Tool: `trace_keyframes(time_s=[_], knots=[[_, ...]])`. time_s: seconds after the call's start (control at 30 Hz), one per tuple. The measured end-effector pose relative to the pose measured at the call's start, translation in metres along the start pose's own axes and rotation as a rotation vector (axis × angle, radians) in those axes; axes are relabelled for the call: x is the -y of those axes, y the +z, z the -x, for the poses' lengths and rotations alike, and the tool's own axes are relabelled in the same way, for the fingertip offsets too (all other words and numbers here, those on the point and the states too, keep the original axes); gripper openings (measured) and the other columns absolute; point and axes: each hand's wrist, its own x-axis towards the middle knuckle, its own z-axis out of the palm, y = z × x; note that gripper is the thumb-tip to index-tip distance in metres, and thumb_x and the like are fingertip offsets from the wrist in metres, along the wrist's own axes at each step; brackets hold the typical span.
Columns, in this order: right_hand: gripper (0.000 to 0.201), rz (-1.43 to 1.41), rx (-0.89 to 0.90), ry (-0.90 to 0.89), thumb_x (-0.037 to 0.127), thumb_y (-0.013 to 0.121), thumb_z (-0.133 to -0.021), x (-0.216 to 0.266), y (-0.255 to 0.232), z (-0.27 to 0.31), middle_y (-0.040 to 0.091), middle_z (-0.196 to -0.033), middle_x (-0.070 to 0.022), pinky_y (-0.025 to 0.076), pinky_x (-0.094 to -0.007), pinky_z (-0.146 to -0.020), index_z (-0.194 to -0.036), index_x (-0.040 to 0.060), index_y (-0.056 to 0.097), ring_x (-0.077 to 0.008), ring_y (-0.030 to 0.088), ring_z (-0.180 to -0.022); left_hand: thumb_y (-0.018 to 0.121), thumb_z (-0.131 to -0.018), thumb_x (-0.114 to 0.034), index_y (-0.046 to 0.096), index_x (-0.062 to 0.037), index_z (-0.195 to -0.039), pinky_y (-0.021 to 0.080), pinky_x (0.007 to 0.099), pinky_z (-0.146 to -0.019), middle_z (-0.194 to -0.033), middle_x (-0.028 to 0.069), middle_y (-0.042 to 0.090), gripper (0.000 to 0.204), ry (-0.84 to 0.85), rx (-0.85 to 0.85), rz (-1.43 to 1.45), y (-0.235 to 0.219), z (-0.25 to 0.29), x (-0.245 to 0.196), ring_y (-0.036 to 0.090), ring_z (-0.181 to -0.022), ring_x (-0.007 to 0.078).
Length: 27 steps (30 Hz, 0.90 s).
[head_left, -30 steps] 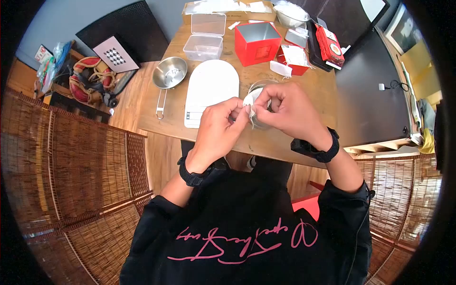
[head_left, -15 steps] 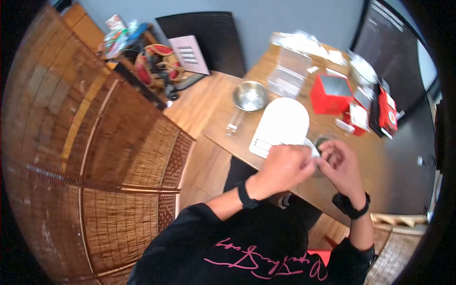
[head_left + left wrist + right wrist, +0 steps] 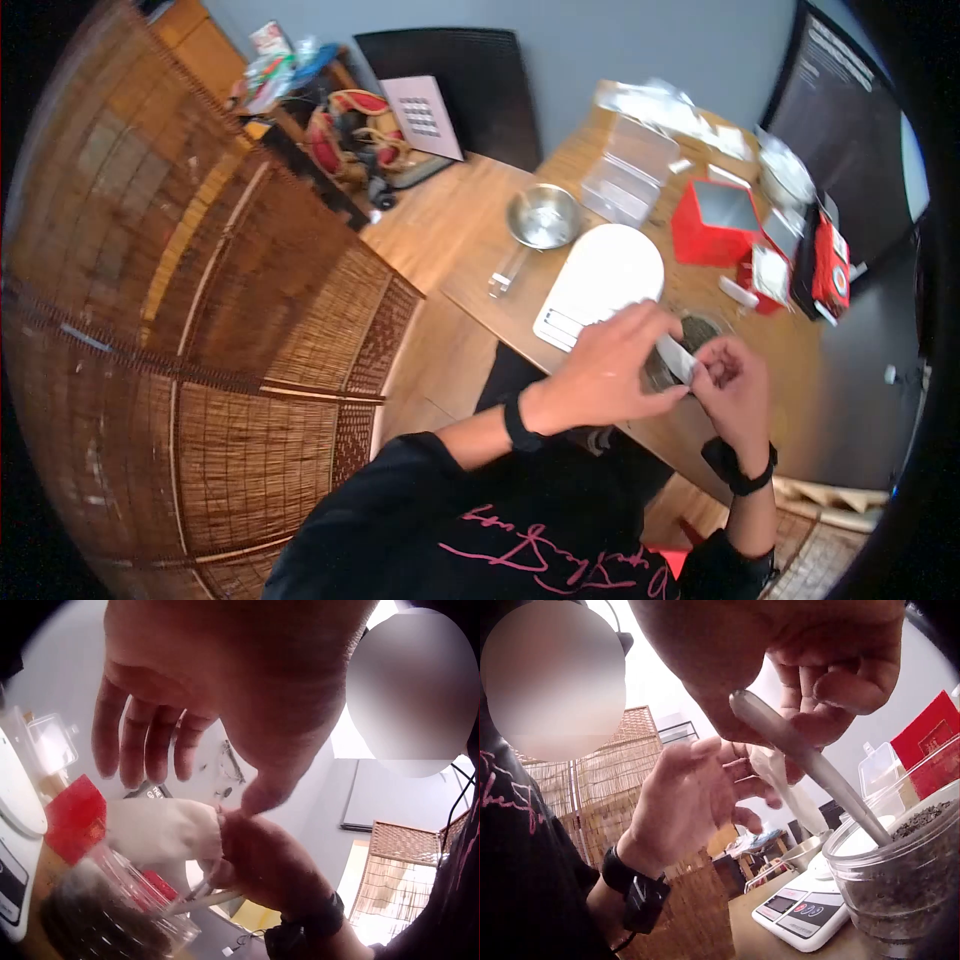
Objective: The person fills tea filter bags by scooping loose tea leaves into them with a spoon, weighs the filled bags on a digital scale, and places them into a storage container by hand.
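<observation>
Head view: white fabric pouch [image 3: 165,829] between the hands, right of centre and below mid-frame. Right hand [image 3: 735,390]: fingers curled, pinching the pouch at one edge. Left hand [image 3: 605,372]: fingers extended and apart, clamped on nothing; cannot tell whether its thumb touches the pouch. Clear jar [image 3: 877,896] of dark dried leaves, lower right of the right wrist view; a pale utensil handle [image 3: 810,761] slants up-left from its mouth. White kitchen scale [image 3: 605,275], right of centre in the head view; steel cup [image 3: 543,218] at its upper left.
</observation>
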Motion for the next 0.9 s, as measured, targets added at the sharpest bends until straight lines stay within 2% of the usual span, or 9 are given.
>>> trace_keyframes(time_s=[0.07, 0.1, 0.3, 0.57, 0.67, 0.77, 0.8, 0.87, 0.9], knots=[[0.006, -0.116, 0.042, 0.054, 0.004, 0.072, -0.088, 0.002, -0.002, 0.002, 0.060, -0.076, 0.0073, 0.037, -0.0184, -0.055, -0.091, 0.0041, 0.066, 0.0007, 0.049, -0.063, 0.092, -0.067, -0.034, 0.055, -0.0098, -0.140, 0.053, 0.0427, -0.100, -0.140, 0.0159, 0.058, 0.086, 0.132, 0.021, -0.020, 0.003, 0.002, 0.011, 0.062, -0.122, 0.0363], [0.006, -0.122, 0.065, 0.032, 0.005, 0.072, -0.088, 0.001, -0.003, 0.001, 0.061, -0.076, 0.0076, 0.038, -0.0184, -0.055, -0.091, 0.0044, 0.066, 0.0011, 0.049, -0.063, 0.094, -0.066, -0.034, 0.052, -0.0103, -0.147, 0.051, 0.0440, -0.106, -0.140, 0.0170, 0.060, 0.094, 0.124, 0.091, -0.046, 0.004, 0.002, 0.014, 0.060, -0.126, 0.0363], [0.008, -0.086, 0.102, 0.045, 0.008, 0.074, -0.088, 0.001, -0.006, -0.003, 0.067, -0.073, 0.0046, 0.041, -0.0195, -0.053, -0.089, 0.0023, 0.068, 0.0006, 0.054, -0.061, 0.086, -0.076, -0.014, 0.073, -0.0043, -0.121, 0.060, 0.0409, -0.086, -0.107, 0.0173, 0.076, 0.048, 0.072, 0.068, -0.098, 0.016, 0.009, 0.018, 0.075, -0.096, 0.0333], [0.008, -0.095, 0.077, 0.121, 0.008, 0.075, -0.088, 0.008, -0.007, -0.005, 0.067, -0.071, 0.0025, 0.040, -0.0206, -0.051, -0.090, 0.0015, 0.070, -0.0003, 0.053, -0.058, 0.077, -0.082, -0.014, 0.072, -0.0044, -0.117, 0.058, 0.0434, -0.074, -0.100, 0.0180, 0.075, 0.037, 0.137, 0.114, -0.099, 0.015, 0.008, 0.027, 0.072, -0.085, 0.0356], [0.010, -0.019, -0.005, 0.062, 0.009, 0.077, -0.088, 0.011, -0.013, -0.006, 0.065, -0.069, 0.0043, 0.036, -0.0206, -0.050, -0.091, 0.0030, 0.070, 0.0000, 0.048, -0.056, 0.078, -0.083, -0.010, 0.074, -0.0016, -0.118, 0.060, 0.0376, -0.079, -0.101, 0.0188, 0.076, 0.036, 0.050, 0.183, -0.059, 0.011, 0.009, 0.027, 0.076, -0.088, 0.0320], [0.014, 0.113, -0.096, -0.050, 0.011, 0.080, -0.086, 0.012, -0.027, 0.000, 0.061, -0.067, 0.0073, 0.032, -0.0210, -0.050, -0.095, 0.0048, 0.071, 0.0005, 0.044, -0.056, 0.075, -0.088, -0.004, 0.072, 0.0010, -0.123, 0.060, 0.0296, -0.075, -0.099, 0.0143, 0.079, 0.035, -0.138, 0.127, 0.130, 0.014, 0.017, 0.043, 0.076, -0.083, 0.0165], [0.018, 0.160, -0.107, -0.091, 0.013, 0.083, -0.085, 0.011, -0.034, 0.004, 0.059, -0.066, 0.0087, 0.030, -0.0212, -0.050, -0.097, 0.0057, 0.071, 0.0007, 0.042, -0.056, 0.075, -0.088, -0.004, 0.072, 0.0010, -0.123, 0.060, 0.0296, -0.075, -0.099, 0.0143, 0.079, 0.035, -0.137, 0.127, 0.134, 0.015, 0.020, 0.047, 0.076, -0.083, 0.0165], [0.029, 0.244, -0.032, -0.040, 0.018, 0.088, -0.080, 0.011, -0.044, 0.016, 0.056, -0.064, 0.0071, 0.033, -0.0235, -0.051, -0.103, 0.0079, 0.073, -0.0023, 0.045, -0.055, 0.072, -0.091, -0.005, 0.073, 0.0013, -0.120, 0.061, 0.0316, -0.070, -0.100, 0.0177, 0.078, 0.030, -0.264, 0.069, 0.271, 0.015, 0.025, 0.050, 0.077, -0.081, 0.0201], [0.034, 0.316, 0.077, -0.071, 0.021, 0.090, -0.078, 0.011, -0.046, 0.021, 0.056, -0.063, 0.0055, 0.036, -0.0248, -0.051, -0.106, 0.0096, 0.074, -0.0051, 0.046, -0.054, 0.073, -0.093, -0.003, 0.072, 0.0037, -0.122, 0.059, 0.0287, -0.078, -0.103, 0.0114, 0.079, 0.030, -0.351, 0.105, 0.301, 0.012, 0.026, 0.047, 0.074, -0.090, 0.0134]])
